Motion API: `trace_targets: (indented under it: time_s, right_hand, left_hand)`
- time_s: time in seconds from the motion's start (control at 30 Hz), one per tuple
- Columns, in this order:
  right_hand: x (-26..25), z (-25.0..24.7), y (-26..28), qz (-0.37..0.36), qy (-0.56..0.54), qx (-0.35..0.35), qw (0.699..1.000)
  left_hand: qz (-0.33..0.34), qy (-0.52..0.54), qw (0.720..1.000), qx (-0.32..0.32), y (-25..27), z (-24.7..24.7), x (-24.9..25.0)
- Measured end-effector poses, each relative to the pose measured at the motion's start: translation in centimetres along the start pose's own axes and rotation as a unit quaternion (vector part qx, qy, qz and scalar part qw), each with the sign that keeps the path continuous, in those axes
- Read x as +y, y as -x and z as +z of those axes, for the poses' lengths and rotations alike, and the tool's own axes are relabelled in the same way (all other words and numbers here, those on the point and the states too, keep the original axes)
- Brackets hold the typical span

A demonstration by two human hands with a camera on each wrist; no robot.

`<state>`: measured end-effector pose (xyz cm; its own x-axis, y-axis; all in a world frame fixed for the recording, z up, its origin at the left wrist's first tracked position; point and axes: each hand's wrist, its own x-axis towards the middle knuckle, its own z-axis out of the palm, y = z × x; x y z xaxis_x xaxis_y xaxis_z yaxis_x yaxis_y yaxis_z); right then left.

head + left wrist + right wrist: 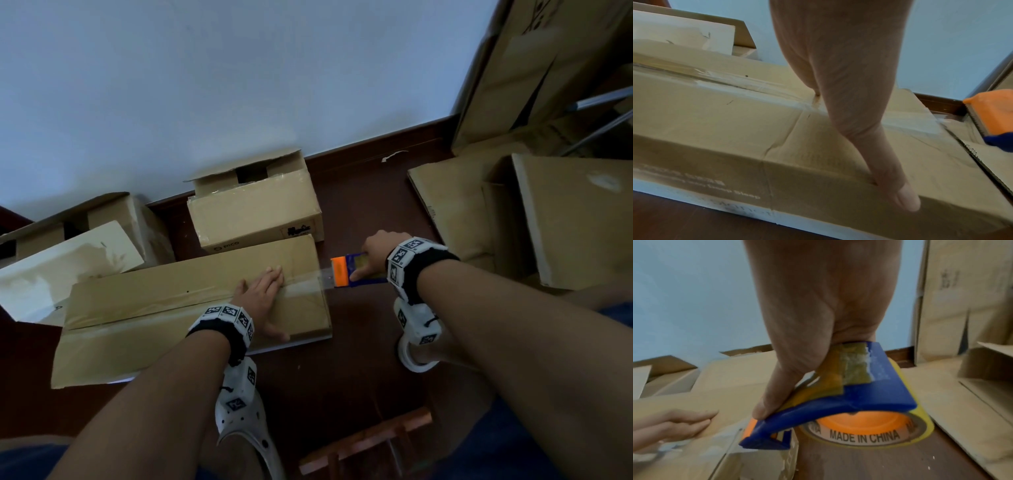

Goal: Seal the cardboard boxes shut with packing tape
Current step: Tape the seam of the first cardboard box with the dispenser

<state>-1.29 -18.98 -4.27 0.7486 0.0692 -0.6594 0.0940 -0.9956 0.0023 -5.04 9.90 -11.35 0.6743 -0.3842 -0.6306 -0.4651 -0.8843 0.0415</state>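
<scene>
The long box lay flat on the dark floor, just in front of the person's feet, with clear tape along its top seam and running off the right end to the tape dispenser. Cardboard was plain brown and creased; the near side carried faint white lettering, legible only in the left wrist view, partly "Sleep".

The left hand lay flat on the box top near the right end, fingers straight over the taped seam, thumb at the near edge. The left wrist view showed the thumb pressing on the top edge, which the head view only hinted at.

The right hand gripped the dispenser just past the box end, with the tape stretched taut between them. The right wrist view showed the blue frame, the orange hub and "MADE IN CHINA" on the roll's core; the head view showed only the orange edge and blue top.

Behind the long box sat a smaller box with open flaps against the wall. More cardboard lay at left and right. White clogs were on the person's feet.
</scene>
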Motion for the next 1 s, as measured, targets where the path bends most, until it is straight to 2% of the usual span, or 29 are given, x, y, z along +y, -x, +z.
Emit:
trace_targets:
  time_s: [0.37,0.63,0.87,1.0]
  right_hand:
    - [0.9,0.9,-0.2,0.006,-0.039,-0.003,0.999]
    - [4.1,0.5,1.4,0.067,-0.028,0.01,0.997]
    - [1.7,1.9,0.6,0.066,0.0,0.011,0.998]
    - [-0.4,2.9,-0.3,0.052,0.026,0.035,0.998]
  left_hand:
    - [0.0,-0.009,1.0,-0.003,-0.2,0.0,-0.2]
    - [0.0,-0.012,1.0,-0.009,-0.2,0.1,-0.3]
    - [-0.001,-0.024,1.0,-0.013,0.0,-0.4,0.1]
    - [0.012,-0.033,0.999,0.013,-0.3,-1.2,-0.9]
